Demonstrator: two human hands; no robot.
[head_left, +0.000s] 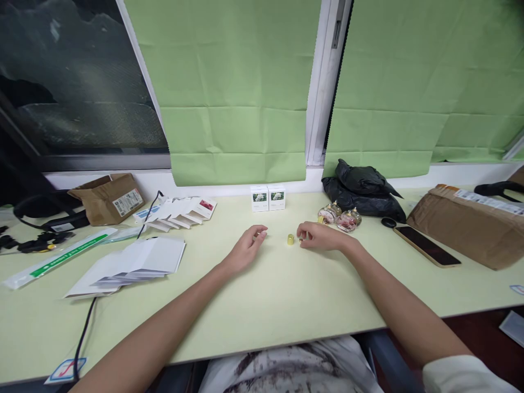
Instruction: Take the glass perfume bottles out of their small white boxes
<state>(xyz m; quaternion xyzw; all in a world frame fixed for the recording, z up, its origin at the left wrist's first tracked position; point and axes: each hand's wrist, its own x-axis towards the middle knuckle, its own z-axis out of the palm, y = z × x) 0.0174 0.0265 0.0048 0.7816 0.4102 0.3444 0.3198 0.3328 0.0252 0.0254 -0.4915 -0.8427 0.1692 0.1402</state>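
Both hands rest on the pale green table (286, 295), forearms reaching in from the near edge. The left hand (245, 248) lies palm down with fingers loosely curled, thumb and forefinger tips close together; whether anything sits between them cannot be told. The right hand (321, 237) is also loosely curled, its fingertips pinched on a small dark item too small to identify. Between the two hands stands one gold cap (290, 239), a short shiny cylinder, upright on the table surface. It lies just left of the right fingertips, apart from them, and somewhat farther from the left hand. Just beyond the right hand, on the far side, lie two small clear bottles (339, 217) with gold necks and pinkish contents, on their sides and touching each other. Far of the cap, against the wall, two small white boxes (268, 197) with a green picture stand side by side, touching. To the right lie one black plastic bag (362, 191), one phone (426, 245) face up, and one brown parcel (470, 226). To the left lie a fanned row of flat white cartons (182, 212), a stack of folded white sheets (135, 265), one torn brown paper bag (108, 199), and a black cable (88, 322) running to the near edge.
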